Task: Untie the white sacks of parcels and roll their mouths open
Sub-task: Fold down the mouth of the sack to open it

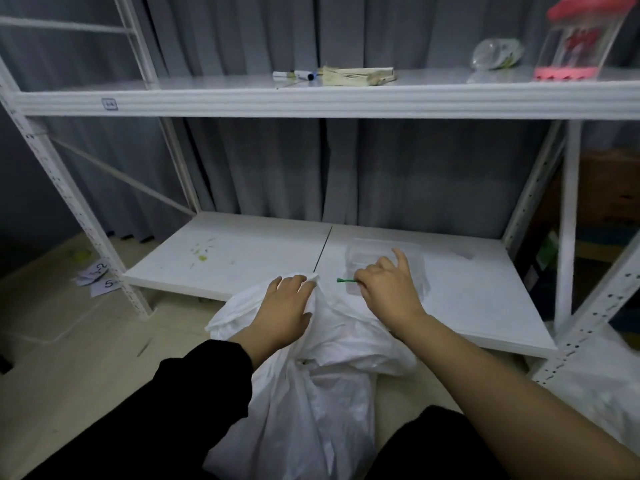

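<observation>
A white sack stands on the floor in front of me, its bunched top leaning against the low shelf. My left hand grips the gathered neck of the sack from the left. My right hand is just to the right of the neck and pinches a thin green tie, which sticks out to the left of its fingers. The index finger of that hand points up and away over a clear plastic tray.
A white metal rack holds a low shelf and an upper shelf with pens, a paper bundle, a crumpled bag and a pink-and-clear container. Numbered paper slips lie on the floor at left. Another white sack lies at right.
</observation>
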